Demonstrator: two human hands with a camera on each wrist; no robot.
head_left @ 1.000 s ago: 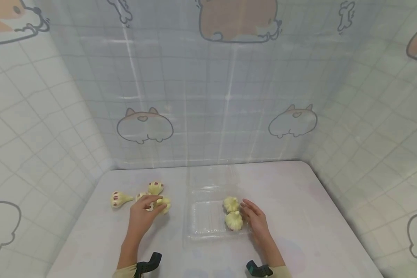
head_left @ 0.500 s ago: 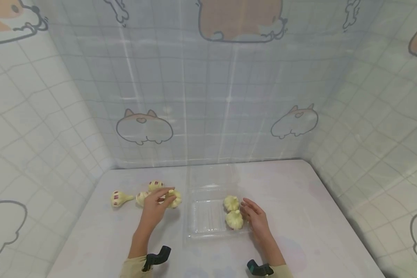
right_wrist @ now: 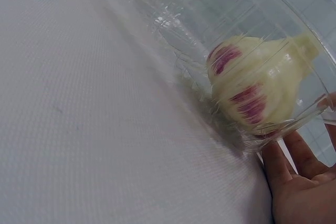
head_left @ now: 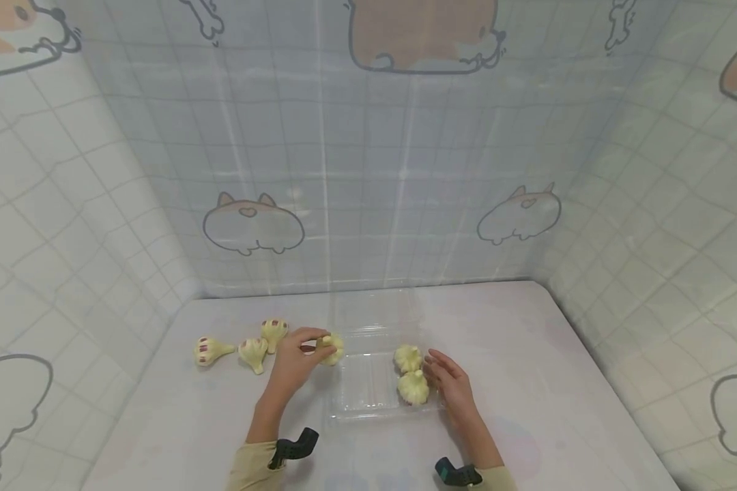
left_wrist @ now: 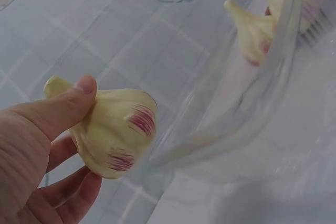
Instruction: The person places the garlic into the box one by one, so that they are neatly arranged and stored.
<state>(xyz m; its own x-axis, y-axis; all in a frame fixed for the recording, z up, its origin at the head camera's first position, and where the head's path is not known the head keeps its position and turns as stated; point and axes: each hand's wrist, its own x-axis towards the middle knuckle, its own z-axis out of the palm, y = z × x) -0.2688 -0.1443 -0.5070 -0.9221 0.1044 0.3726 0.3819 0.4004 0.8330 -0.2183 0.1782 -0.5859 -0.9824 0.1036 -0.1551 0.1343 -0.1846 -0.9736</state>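
Bulbs of pale yellow garlic, smooth-skinned and streaked with purple at the base, lay on the left of a white tabletop point(head_left: 160, 423): the leftmost bulb point(head_left: 211, 351) on its side with its stem toward the right, then the middle bulb point(head_left: 253, 352) with its stem toward the person, and just beside it the rear bulb point(head_left: 274, 330). Next came a beige sleeve point(head_left: 254, 467) and a black angled wrist mount point(head_left: 297, 447), and beyond them the left hand point(head_left: 297, 361), which pinched a fourth purple-streaked garlic bulb point(left_wrist: 115, 132) between thumb and fingers near its stem. That held bulb was at the left edge of a clear plastic rectangular container point(head_left: 368, 385); whether it touched the wall could not be told. Behind the container, its transparent lid point(head_left: 374, 310) lay back toward a grey grid-patterned wall point(head_left: 368, 157) with cartoon dogs. Inside, along the right side, sat two more garlic bulbs, the far bulb point(head_left: 408, 359) and the near bulb point(head_left: 413, 388), close together. Right of them, the right hand point(head_left: 454, 389) held no bulb; its loosely bent, slightly spread fingers rested against the container's right side.
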